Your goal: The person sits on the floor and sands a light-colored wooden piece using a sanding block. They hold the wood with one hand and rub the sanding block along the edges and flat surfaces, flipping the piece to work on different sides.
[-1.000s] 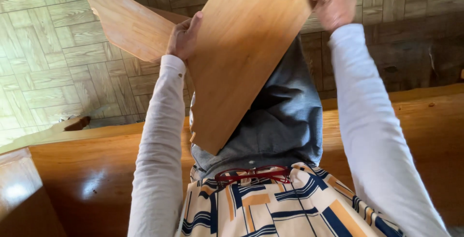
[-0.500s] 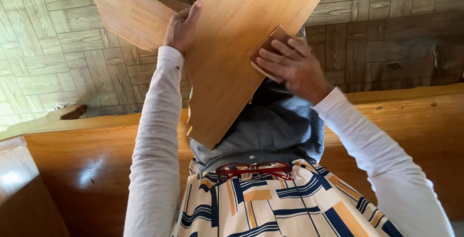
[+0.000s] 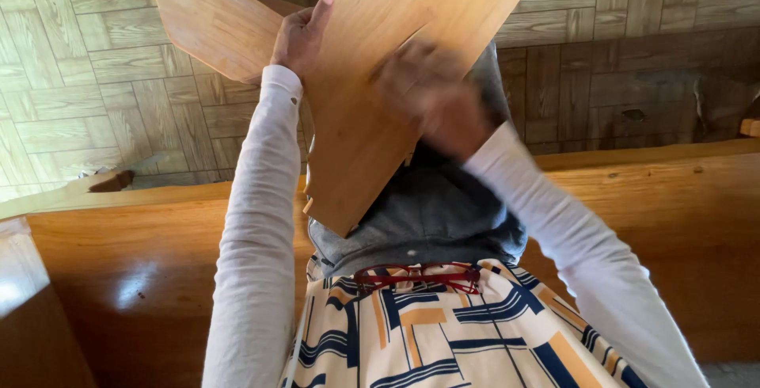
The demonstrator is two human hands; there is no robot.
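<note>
Head view, the only one. My left hand (image 3: 299, 38) is clamped on the left edge of a flat wooden panel (image 3: 380, 79), thumb side behind, fingers wrapped over the front face. The panel is tilted, its lower corner resting against my lap on the grey cloth (image 3: 431, 210), its upper end running out of the top of the frame.

My right hand (image 3: 431, 99) lies on the panel's front face near its right edge. It is motion-blurred; I cannot tell whether it is flat and open or closed round something small.

Behind the panel, a second wooden piece (image 3: 206, 20) with a curved, shaped edge slants up to the left. Whether the two are joined I cannot tell.

Handling, as I judge it: the panel looks thin, stiff and fairly light, since one hand steadies it. The surface is smooth and glossy, so likely slippery under a flat palm; an edge grip, as on the left, seems the secure hold. Corners look prone to knocks.

Surroundings: a varnished wooden bench (image 3: 142, 269) crosses in front of me, parquet-pattern floor (image 3: 71, 95) beyond. Red glasses (image 3: 416, 277) hang at my patterned top.
</note>
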